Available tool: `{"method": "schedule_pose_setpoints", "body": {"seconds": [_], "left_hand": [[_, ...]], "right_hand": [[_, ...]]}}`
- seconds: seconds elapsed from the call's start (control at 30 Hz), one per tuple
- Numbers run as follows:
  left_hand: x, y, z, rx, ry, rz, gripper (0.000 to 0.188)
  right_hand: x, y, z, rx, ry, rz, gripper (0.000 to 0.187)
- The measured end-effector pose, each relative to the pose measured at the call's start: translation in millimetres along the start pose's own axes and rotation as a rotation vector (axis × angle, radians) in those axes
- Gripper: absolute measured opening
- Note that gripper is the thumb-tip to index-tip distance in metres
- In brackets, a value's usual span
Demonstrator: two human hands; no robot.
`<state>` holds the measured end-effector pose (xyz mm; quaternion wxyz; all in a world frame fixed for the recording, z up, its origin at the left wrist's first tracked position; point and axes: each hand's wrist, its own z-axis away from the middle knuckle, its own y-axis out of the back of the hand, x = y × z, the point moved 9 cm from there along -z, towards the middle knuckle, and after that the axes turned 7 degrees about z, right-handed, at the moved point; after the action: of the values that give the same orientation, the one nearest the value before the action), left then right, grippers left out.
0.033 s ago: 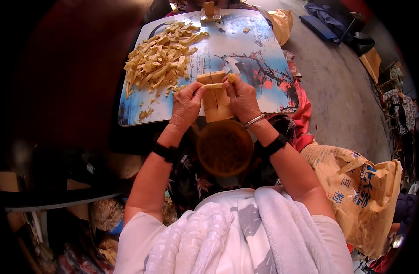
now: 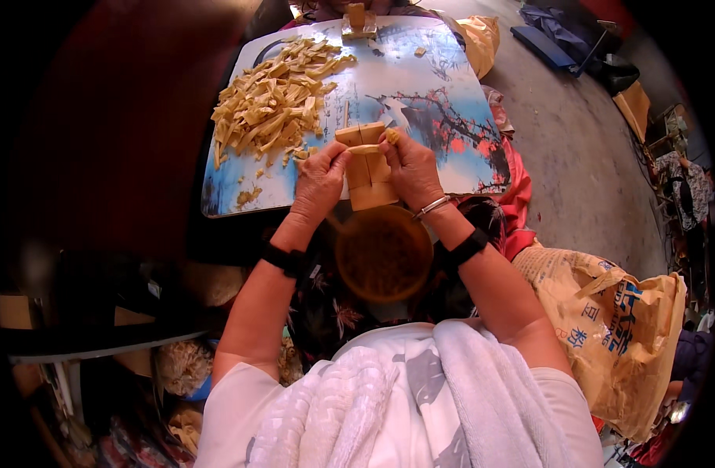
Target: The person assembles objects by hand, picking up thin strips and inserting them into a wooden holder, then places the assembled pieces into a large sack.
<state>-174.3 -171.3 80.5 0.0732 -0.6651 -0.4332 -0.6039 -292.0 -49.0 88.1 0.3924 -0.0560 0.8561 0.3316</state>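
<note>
Both ends of a short pale yellow strip point(image 2: 364, 149) are pinched, one in my left hand point(image 2: 320, 175) and one in my right hand point(image 2: 413, 165). The strip spans the gap between my fists, over a wooden block point(image 2: 373, 196) at the table's near edge. A dark line runs lengthwise down the block, and a raised crosspiece sits at its far end. A crumpled yellow bit point(image 2: 392, 136) shows at my right fingertips. Left of my hands lies a heap of similar dry yellowish strips point(image 2: 275, 101), whose exact kind I cannot tell.
The picture-printed table point(image 2: 451, 171) holds another small wooden block point(image 2: 359, 22) at its far edge, before a partly visible person. Below my hands a round brownish bowl point(image 2: 385, 253) sits at my lap. A large tan paper sack point(image 2: 607, 335) stands at my right.
My hands and the strip have shifted only very slightly toward me. Everything else looks the same.
</note>
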Motion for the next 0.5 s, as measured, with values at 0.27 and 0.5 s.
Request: {"method": "schedule_pose_setpoints", "body": {"seconds": [0.27,0.5], "left_hand": [[-4,1,1,0.154,-0.093,-0.238,0.016],[-24,6,39,-0.018,0.313,0.56,0.019]], "right_hand": [[6,-9,3,-0.114,0.021,0.328,0.02],[6,16,45,-0.349,-0.014,0.031,0.02]]}}
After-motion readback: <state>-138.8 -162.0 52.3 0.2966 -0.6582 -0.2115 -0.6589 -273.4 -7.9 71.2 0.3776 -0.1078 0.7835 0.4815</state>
